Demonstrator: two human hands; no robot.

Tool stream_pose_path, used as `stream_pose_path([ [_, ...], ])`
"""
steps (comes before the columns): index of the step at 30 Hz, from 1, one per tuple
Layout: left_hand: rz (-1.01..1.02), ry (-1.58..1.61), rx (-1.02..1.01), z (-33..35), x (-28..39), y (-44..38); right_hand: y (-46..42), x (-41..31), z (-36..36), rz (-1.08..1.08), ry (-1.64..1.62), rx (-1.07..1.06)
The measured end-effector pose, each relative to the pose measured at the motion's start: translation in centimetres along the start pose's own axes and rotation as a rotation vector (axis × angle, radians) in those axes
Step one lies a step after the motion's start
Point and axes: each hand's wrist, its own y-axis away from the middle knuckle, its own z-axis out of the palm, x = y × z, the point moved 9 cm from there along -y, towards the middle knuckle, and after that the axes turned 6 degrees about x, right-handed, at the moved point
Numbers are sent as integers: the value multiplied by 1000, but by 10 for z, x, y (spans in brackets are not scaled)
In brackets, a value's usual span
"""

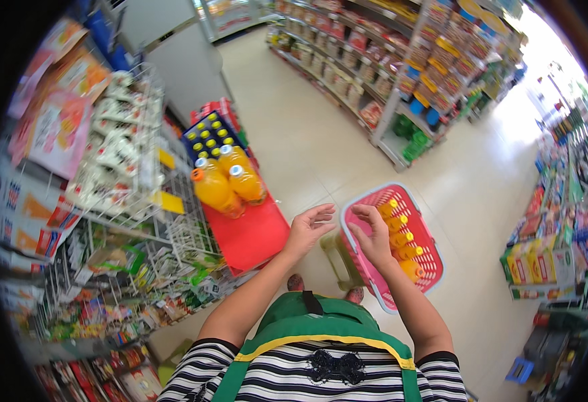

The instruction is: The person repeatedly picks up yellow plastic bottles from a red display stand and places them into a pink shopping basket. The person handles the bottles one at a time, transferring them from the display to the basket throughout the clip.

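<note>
Both of my hands are raised in front of me, palms roughly facing, with nothing in them. My left hand (311, 228) is between a red-topped stand (246, 238) and a pink plastic basket (437, 236). My right hand (373, 231) is over the basket's near-left side, fingers apart and slightly curled. Inside the basket, along its right side, is a row of orange drink bottles (402, 238) with yellow caps. Several larger bottles of orange drink (216, 191) stand on the red top, beside a dark crate of yellow-capped bottles (208, 135).
A green plastic stool (342, 261) is partly under the basket, close to my feet. Wire racks of packaged snacks (118, 135) line the left. A shelf unit with bagged goods (334, 65) stands ahead. Boxed goods (540, 261) are at the right.
</note>
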Motion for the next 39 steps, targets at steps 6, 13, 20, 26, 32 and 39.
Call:
stream_pose_path([
  [6,105,-14,266,-106,33,33,-34,-40,105,-125,-122,-200],
  [13,181,-3,522,-204,54,73,-50,-74,224,-180,-265,-389],
  [20,225,14,669,-264,63,80,-72,-98,293,-259,-239,-447],
  [26,274,60,684,-287,65,65,-91,-101,311,-350,-153,-399],
  [32,258,127,682,-296,65,52,-103,-86,326,-276,-109,-434],
  [39,217,9,697,-301,61,44,-111,-80,354,-252,-94,-528],
])
